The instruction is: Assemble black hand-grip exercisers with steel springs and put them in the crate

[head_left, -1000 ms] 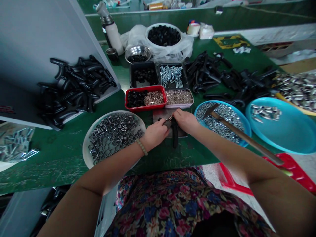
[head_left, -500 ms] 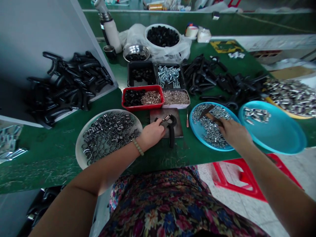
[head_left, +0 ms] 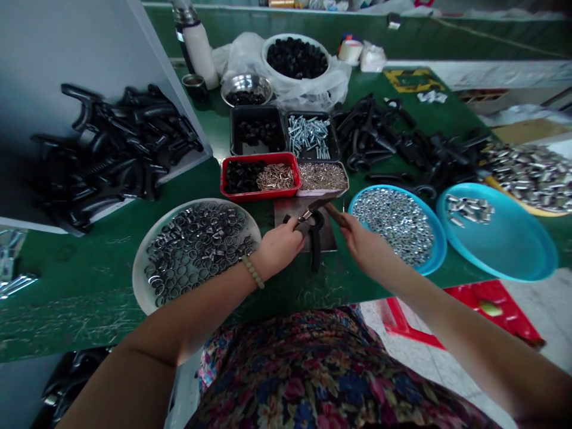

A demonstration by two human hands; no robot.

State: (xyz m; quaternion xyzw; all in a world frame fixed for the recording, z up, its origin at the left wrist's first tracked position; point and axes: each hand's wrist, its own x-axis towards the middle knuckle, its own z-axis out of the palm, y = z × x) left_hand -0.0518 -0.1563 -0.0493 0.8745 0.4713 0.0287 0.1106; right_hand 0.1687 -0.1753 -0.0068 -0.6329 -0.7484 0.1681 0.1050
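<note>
My left hand (head_left: 282, 245) is closed on a black plastic part (head_left: 315, 247) with a ring-shaped end, resting on a flat metal plate (head_left: 329, 237). A small shiny metal piece shows just beyond my left fingertips. My right hand (head_left: 363, 241) grips the wooden handle of a hammer (head_left: 336, 214). The hammer's dark head hangs over the plate, close to the metal piece; whether they touch I cannot tell. To the left lies a pale round tray (head_left: 142, 277) of metal rings, and to the right a blue tray (head_left: 440, 238) of small shiny metal parts.
Behind the plate stand a red box (head_left: 263, 195) of black pieces and pins, a white box (head_left: 324, 192) of small pins, and a black tray of screws (head_left: 308, 137). Black parts (head_left: 379, 137) pile up at the back right. A second blue tray (head_left: 513, 250) holds metal cylinders.
My right hand has swung the hammer left from above the blue tray to over the metal plate. My left hand stays on the black part. The view has shifted slightly.
</note>
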